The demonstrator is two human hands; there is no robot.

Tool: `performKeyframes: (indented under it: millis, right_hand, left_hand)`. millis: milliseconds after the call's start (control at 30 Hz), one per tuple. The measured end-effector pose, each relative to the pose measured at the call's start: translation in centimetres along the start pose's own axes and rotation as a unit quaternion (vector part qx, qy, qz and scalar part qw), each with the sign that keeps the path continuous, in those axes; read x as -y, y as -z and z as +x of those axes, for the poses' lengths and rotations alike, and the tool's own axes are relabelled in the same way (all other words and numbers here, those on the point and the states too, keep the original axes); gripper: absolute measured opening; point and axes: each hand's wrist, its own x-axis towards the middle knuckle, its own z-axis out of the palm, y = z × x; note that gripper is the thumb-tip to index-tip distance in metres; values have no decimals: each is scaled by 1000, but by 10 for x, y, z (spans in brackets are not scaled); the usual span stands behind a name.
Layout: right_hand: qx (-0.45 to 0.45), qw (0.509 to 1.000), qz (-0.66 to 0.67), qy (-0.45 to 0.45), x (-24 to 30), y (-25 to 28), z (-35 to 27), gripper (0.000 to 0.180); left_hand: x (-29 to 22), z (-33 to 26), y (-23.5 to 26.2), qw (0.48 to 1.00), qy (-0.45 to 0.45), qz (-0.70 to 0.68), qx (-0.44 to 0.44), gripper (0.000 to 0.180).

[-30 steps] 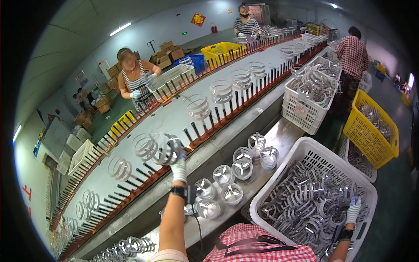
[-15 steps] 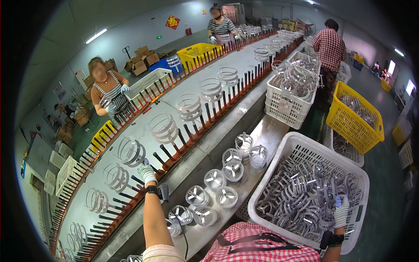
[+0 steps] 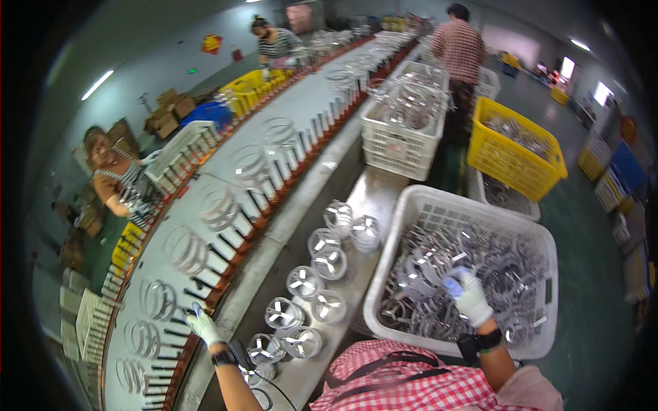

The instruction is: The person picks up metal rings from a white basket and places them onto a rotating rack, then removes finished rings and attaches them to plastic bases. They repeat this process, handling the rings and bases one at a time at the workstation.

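Note:
My left hand (image 3: 203, 325), in a pale work glove, is at the near edge of the long conveyor, beside its black-tipped pegs (image 3: 179, 333). Its fingers reach forward, slightly apart, and no held thing shows in them. Just beyond stands a clear banded ring frame (image 3: 159, 300) on the belt. My right hand (image 3: 470, 296), gloved too, is over the white basket (image 3: 547, 274) full of loose shiny clear curved parts (image 3: 504, 274). Its fingers are drawn together among them, pointing left; blur hides what they grip.
Several round clear pieces with three-spoked tops (image 3: 329, 263) stand on the metal ledge (image 3: 377, 195). Beyond it are stacked white crates (image 3: 397, 147) and a yellow basket (image 3: 514, 164). A co-worker (image 3: 116, 178) stands across the conveyor; others work farther off. A black cable hangs by my left wrist.
The view has swung, shifting the scene leftward. My left hand has come back from the ring frame toward the pegs. My right hand has moved from the basket's right side toward its middle.

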Motion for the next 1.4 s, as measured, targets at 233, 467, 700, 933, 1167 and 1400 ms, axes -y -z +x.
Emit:
performKeyframes:
  millis: [233,467,700,933,1167,1400]
  right_hand:
    - [89,909,336,-231,53,-25,29,26]
    - [148,865,391,-277,64,-30,33,21]
    - [69,995,61,26,83,7,52,42]
    - [76,969,-110,207,85,20,62,60]
    - [148,969,-81,179,79,30,74,56]
    - [126,973,-54,185,71,39,92,50]
  left_hand:
    - [-222,-204,49,791,-249,-210,517,49]
    - [-237,-237,39,748,-380,-121,531,41]
    - [-279,-221,57,602,252,-263,711,27]
    - [-299,-229,55,574,272,-251,730,25]
    - [-310,-232,50,581,266,-233,733,25]
    - [-331,-237,37,559,293,-237,739,27]
